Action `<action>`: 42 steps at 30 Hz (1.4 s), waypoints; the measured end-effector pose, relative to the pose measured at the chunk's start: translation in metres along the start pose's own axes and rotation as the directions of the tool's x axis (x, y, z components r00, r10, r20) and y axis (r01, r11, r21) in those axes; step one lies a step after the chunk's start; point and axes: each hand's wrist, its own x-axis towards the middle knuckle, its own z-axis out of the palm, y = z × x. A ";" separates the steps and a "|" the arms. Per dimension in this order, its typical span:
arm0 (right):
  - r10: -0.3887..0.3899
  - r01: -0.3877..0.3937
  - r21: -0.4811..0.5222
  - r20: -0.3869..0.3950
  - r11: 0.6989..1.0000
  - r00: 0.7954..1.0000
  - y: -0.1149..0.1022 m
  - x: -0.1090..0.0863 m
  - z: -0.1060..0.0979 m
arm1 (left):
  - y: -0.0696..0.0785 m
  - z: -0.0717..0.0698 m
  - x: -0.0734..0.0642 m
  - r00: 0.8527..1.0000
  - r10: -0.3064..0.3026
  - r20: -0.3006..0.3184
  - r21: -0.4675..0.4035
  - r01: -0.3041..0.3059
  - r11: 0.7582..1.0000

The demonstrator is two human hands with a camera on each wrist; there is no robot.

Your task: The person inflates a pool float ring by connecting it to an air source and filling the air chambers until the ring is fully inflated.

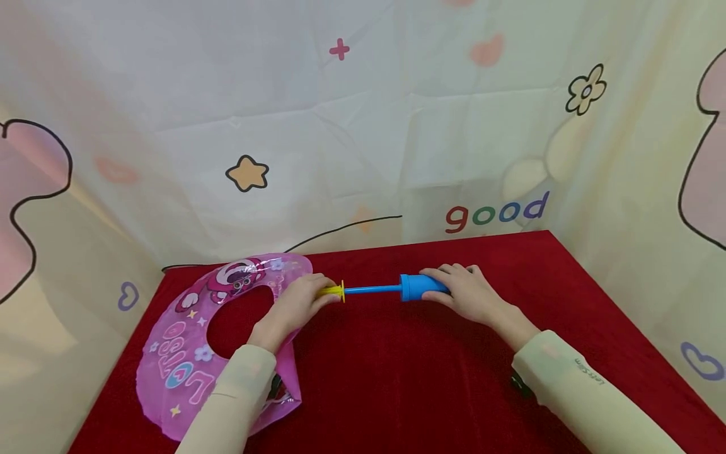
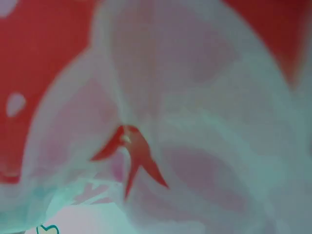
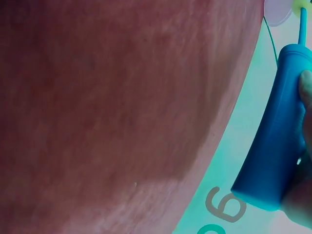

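Note:
A small hand air pump is held level between both hands, its blue barrel [image 1: 416,287] on the right and its yellow handle [image 1: 331,291] on the left. Between them the thin blue rod [image 1: 372,289] shows, drawn out of the barrel. My left hand [image 1: 295,304] grips the yellow handle. My right hand [image 1: 468,292] is wrapped round the barrel, which the right wrist view also shows, with a thumb [image 3: 306,87] along it. Beneath my left arm lies a pink printed swim ring [image 1: 161,378], partly hidden by the sleeve; it also fills much of the left wrist view, blurred.
A red cloth [image 1: 408,378] covers the table. Pale printed curtains [image 1: 363,139] stand behind it and along both sides. A small dark object [image 1: 520,383] shows beside the right sleeve; its kind is unclear.

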 end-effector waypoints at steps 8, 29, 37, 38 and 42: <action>-0.017 0.014 -0.067 -0.044 0.998 0.999 -0.018 0.006 0.004 | 0.014 0.009 0.008 0.996 0.091 -0.026 0.017 -0.091 0.996; -0.013 0.013 -0.011 -0.004 1.000 1.000 -0.033 0.015 0.009 | 0.012 0.016 0.006 0.998 0.054 -0.019 0.026 -0.054 0.998; 0.009 -0.010 -0.013 -0.016 1.000 1.000 0.001 0.002 -0.005 | 0.004 0.003 0.003 0.999 0.033 -0.035 -0.001 -0.033 0.999; 0.015 -0.015 -0.015 -0.019 1.000 1.000 0.004 0.000 -0.007 | 0.004 0.002 0.003 0.999 0.024 -0.032 -0.013 -0.025 1.000; 0.020 -0.021 -0.025 -0.036 0.999 0.999 0.005 -0.004 -0.004 | 0.008 0.000 0.007 1.000 0.021 0.000 -0.034 -0.021 0.999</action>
